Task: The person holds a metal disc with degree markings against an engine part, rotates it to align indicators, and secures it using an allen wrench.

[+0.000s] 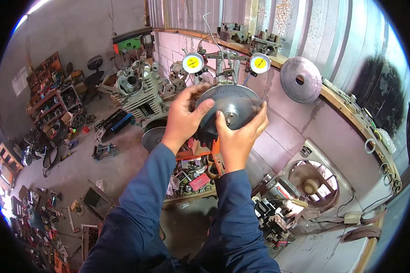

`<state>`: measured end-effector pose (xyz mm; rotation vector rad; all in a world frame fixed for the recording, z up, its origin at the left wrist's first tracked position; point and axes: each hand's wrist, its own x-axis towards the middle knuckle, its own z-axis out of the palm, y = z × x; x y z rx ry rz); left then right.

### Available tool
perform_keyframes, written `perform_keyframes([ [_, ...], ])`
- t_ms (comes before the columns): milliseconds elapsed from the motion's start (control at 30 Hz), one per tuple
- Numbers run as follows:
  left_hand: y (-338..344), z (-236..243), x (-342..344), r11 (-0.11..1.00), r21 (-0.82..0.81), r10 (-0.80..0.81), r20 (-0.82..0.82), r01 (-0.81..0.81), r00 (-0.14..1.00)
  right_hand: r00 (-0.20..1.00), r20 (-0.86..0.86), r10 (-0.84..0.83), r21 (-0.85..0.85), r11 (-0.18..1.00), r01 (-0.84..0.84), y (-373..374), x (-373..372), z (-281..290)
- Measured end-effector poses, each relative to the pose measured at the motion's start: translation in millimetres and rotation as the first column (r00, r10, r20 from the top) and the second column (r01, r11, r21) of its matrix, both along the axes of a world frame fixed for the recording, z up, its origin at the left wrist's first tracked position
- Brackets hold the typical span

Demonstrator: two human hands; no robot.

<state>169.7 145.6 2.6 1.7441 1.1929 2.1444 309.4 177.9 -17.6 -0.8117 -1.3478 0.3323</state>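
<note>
Both hands are on a round grey metal graduated disc [234, 96] with fine marks around its rim and a bright hub with small holes. My left hand [185, 117] grips its left side, fingers curled behind the rim and thumb laid along the face. On the right, my right hand [241, 134] has its fingers around the edge, and the thumb rests beside the hub. Just beyond the disc stand two dial gauges with yellow centres, a left gauge [193, 63] and a right gauge [260, 63]. What carries the disc from behind is hidden.
A second graduated disc [300, 80] leans against the wall by a wooden ledge [351, 113]. To the left sits a finned metal engine casing [139, 88]. Below my hands is a tray of loose parts [193, 179]. A round fan opening [313, 185] is at right.
</note>
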Motion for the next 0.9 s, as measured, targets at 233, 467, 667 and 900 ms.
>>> perform_keyframes([
  [233, 13.1, -9.2, 7.0, 0.994, -0.110, -0.009, 0.011, 0.010, 1.000, 0.998, 0.054, 0.014, 0.067, 0.998, -0.018, 0.7, 5.0, 4.7],
  [467, 16.7, -21.6, 11.9, 0.995, -0.098, 0.037, 0.104, -0.027, 0.994, 0.972, -0.219, 0.086, -0.171, 0.977, -0.125, 7.0, -11.0, -8.7],
  [667, 16.3, -28.7, 12.5, 0.997, -0.068, -0.022, 0.166, 0.033, 0.986, 0.920, -0.309, 0.242, -0.155, 0.941, -0.300, 9.2, -9.9, -5.9],
  [900, 21.7, -35.3, 18.4, 0.997, 0.012, -0.080, 0.254, 0.079, 0.964, 0.924, -0.374, 0.074, -0.300, 0.934, -0.196, -0.1, -30.7, -10.9],
])
